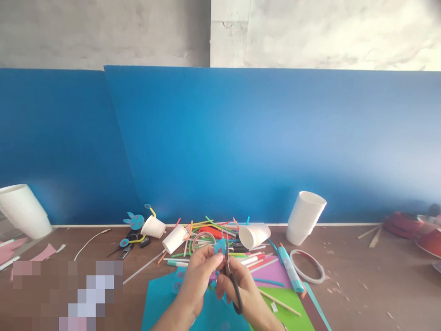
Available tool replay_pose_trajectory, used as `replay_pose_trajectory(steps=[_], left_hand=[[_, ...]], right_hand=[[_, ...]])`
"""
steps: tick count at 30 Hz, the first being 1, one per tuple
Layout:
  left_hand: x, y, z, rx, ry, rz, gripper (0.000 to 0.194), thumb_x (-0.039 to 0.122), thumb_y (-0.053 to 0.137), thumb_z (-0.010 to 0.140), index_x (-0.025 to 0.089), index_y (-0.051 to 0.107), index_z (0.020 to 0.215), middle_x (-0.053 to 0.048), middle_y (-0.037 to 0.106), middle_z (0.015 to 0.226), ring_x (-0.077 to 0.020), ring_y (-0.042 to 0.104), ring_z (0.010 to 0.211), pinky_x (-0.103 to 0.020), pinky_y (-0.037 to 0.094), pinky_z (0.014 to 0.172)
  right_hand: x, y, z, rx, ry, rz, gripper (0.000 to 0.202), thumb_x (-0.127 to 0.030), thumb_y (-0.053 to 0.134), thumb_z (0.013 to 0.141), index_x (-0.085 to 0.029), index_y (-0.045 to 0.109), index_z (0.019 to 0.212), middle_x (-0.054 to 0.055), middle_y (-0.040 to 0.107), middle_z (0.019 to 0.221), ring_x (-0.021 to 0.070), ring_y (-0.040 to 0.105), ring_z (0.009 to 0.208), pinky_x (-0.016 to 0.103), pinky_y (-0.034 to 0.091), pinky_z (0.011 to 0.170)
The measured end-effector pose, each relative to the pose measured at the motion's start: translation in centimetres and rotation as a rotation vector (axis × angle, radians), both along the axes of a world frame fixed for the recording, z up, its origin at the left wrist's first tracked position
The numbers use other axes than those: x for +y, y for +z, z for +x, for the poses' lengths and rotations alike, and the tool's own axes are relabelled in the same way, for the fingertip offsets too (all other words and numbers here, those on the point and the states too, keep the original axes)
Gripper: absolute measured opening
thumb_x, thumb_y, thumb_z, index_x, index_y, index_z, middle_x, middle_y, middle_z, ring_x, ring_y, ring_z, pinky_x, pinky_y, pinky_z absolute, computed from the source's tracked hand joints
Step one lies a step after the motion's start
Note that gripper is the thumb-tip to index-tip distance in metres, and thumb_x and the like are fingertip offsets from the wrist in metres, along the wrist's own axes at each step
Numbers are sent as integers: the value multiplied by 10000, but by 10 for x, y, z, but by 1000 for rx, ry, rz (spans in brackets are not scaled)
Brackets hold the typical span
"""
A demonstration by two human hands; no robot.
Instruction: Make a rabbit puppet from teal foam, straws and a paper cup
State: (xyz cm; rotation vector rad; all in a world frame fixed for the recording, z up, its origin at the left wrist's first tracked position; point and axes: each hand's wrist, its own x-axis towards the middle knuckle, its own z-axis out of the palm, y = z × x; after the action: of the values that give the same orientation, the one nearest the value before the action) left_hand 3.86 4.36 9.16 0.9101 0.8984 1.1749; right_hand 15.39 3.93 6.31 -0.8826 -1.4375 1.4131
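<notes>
My left hand (203, 271) pinches a small piece of blue paper (219, 246) between thumb and fingers. Close beside it, my right hand (237, 280) grips black-handled scissors (236, 294), their blades pointing up and away along the right edge of the paper. Whether the blades touch the paper I cannot tell. Under both hands lies a sheet of blue paper (158, 299). A blue cut piece with round printed marks (178, 279) sits by my left wrist, partly hidden by the hand.
Drinking straws, markers and tape rolls lie heaped behind my hands. Paper cups (255, 235) lie tipped over there. A cup stack (305, 218) stands at right, near a white tape roll (307, 266). A blue rabbit cutout (137, 222) is at left. Blue panels (241, 138) close off the back.
</notes>
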Motion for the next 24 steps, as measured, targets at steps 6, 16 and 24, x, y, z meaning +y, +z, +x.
replay_pose_trajectory(steps=[6,16,24], left_hand=[[-3,-1,3,2,22,-21,291,427,658,715,175,515,701,48,491,562,-80,431,380,-193,302,326],[-3,-1,5,-27,-3,7,273,407,635,726,185,482,688,45,486,548,-97,433,381,-212,331,318],[-2,-3,2,-31,7,0,265,366,630,738,195,446,653,53,439,566,-112,471,438,-205,360,320]], right_hand=[[0,1,-1,7,-4,21,379,-529,611,773,-172,490,811,-29,536,560,103,493,511,191,343,442],[-1,3,-1,-13,-21,41,380,-536,599,780,-171,494,797,-37,509,533,101,478,500,194,351,447],[-1,3,-1,1,-17,25,373,-525,603,783,-174,478,772,-57,476,510,71,421,438,183,320,417]])
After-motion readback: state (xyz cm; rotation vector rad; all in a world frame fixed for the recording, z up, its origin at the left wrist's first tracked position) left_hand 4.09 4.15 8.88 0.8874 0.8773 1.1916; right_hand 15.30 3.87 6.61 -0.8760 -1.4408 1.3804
